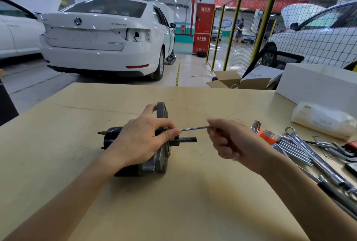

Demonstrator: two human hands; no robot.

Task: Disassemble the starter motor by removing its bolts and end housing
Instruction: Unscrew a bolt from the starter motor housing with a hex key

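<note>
Pale wooden tabletop (pixel 193 202) fills the lower frame, and on it, just left of centre, lies the starter motor (pixel 143 144) on its side, its long axis running left to right with the shaft pointing right. My left hand (pixel 143 142) is clamped over the motor's body, fingers curled round the grey end housing (pixel 161 113). My right hand (pixel 229 140), just right of centre, pinches the near end of a long thin bolt (pixel 195 128); the bolt lies parallel to the motor's axis, its far tip at the housing by my left thumb. It looks mostly drawn out, so I judge the next pull should go straight right, along that axis, with the right hand already on it.

Right of that hand, in the pull's path, sit an orange-holdered hex key set (pixel 270 137) and several wrenches (pixel 309 154); beyond them a white bag (pixel 322 123) and a white box (pixel 316 86). Upper left, past the table, stands a white car (pixel 104 36).
</note>
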